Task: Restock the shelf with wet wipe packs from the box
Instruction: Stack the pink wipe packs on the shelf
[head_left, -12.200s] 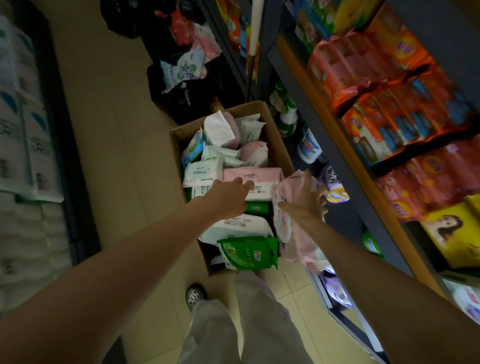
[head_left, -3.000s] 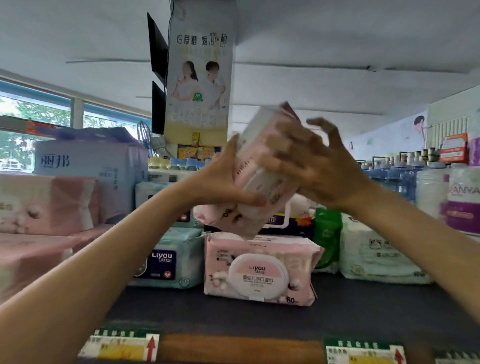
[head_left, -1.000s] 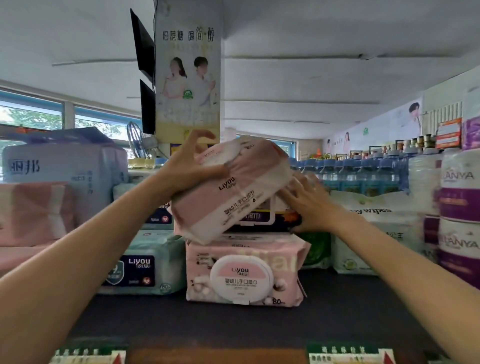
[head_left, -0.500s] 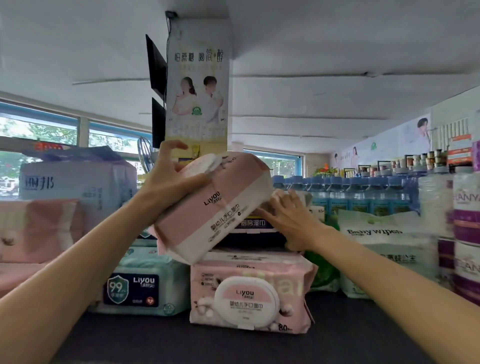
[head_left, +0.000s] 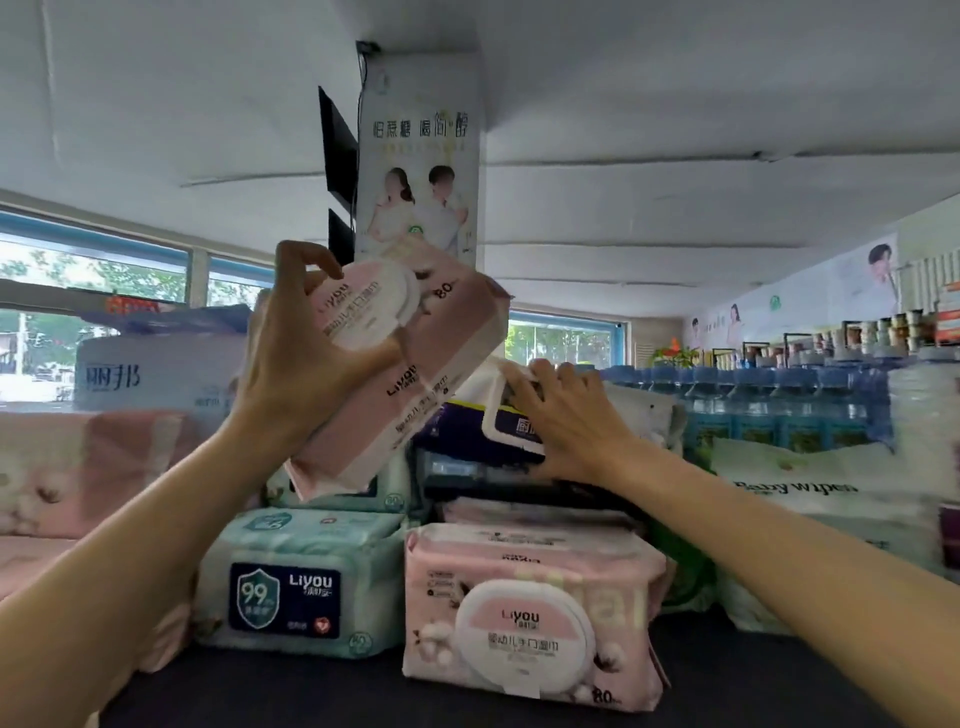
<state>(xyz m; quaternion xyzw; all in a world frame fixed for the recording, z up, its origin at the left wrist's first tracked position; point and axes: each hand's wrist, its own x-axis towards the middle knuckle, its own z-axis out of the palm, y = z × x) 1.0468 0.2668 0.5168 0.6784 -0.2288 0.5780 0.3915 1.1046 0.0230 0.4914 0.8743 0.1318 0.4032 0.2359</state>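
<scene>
Left grip (head_left: 306, 364) clasps tilted pink wipe pack (head_left: 415, 374); right grip (head_left: 566, 421), fingers flat, presses dark pack (head_left: 467, 431).

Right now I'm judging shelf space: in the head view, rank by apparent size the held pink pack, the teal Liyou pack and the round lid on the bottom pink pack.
1. held pink pack, though nearer the camera
2. teal Liyou pack, looks close in size
3. round lid

A shop: stocked shelf (head_left: 467, 696), rows of bottles (head_left: 779, 395), advertising posters (head_left: 418, 161).
</scene>
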